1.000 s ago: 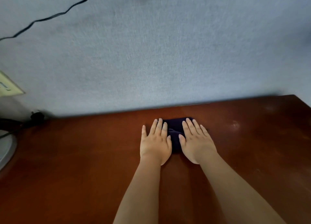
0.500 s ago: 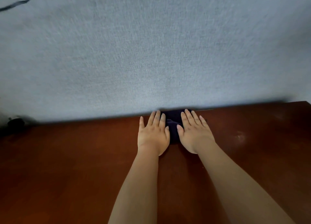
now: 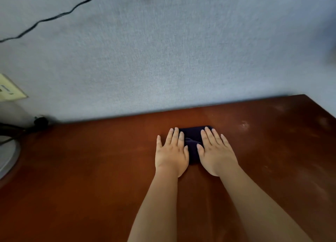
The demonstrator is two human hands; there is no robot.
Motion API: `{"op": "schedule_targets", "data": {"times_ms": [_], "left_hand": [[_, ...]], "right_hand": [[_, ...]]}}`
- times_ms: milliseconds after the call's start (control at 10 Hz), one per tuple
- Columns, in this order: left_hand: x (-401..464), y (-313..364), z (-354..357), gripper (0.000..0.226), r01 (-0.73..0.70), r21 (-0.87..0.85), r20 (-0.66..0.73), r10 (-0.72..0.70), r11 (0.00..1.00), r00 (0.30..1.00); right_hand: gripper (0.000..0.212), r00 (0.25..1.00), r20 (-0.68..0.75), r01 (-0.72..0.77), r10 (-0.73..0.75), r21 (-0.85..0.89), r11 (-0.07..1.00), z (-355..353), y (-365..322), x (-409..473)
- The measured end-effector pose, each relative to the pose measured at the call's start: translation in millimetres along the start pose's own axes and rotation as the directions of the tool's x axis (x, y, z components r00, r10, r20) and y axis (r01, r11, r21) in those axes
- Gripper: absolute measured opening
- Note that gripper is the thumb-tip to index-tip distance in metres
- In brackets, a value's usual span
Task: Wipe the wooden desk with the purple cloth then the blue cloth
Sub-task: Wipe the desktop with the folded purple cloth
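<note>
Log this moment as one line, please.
left hand flat on dark cloth | right hand flat on cloth | wooden desk | mid-wipe

Reddish-brown wooden desk (image 3: 91,169) with a smooth, faintly smudged sheen, dark soft cloth (image 3: 192,143), matt grainy-textured wall (image 3: 163,59)

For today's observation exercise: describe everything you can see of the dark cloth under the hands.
The cloth looks very dark, navy to purple, soft and folded into a small thick pad with a few creases on top. It lies flat on the desk, a little short of the far edge by the wall. The left hand presses flat on its left side, the right hand on its right, fingers spread forward. Only the middle strip and far edge show.
</note>
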State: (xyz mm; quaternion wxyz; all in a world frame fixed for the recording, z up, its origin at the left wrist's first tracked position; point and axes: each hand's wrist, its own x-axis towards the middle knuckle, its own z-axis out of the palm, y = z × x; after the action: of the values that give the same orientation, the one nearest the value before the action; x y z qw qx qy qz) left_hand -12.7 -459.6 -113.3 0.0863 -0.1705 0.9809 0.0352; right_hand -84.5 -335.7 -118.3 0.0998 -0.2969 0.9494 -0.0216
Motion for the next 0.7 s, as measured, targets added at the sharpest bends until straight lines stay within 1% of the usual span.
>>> {"op": "schedule_targets", "data": {"times_ms": [100, 300, 700], "left_hand": [[-9.2, 1.1, 1.1, 0.055, -0.010, 0.005, 0.001, 0.010, 1.000, 1.000], [0.1, 0.1, 0.5, 0.056, -0.025, 0.016, -0.013, 0.025, 1.000, 1.000], [87.1, -3.3, -13.4, 0.056, 0.002, 0.002, -0.027, -0.002, 1.000, 1.000]], "right_hand": [[0.057, 1.000, -0.002, -0.004, 0.004, 0.003, 1.000, 1.4, -1.5, -10.8], [0.057, 1.000, -0.025, 0.005, -0.005, 0.000, 1.000, 0.9, 0.8, -1.9], [0.057, 1.000, -0.022, -0.003, 0.003, 0.000, 1.000, -15.1, 17.5, 85.7]]}}
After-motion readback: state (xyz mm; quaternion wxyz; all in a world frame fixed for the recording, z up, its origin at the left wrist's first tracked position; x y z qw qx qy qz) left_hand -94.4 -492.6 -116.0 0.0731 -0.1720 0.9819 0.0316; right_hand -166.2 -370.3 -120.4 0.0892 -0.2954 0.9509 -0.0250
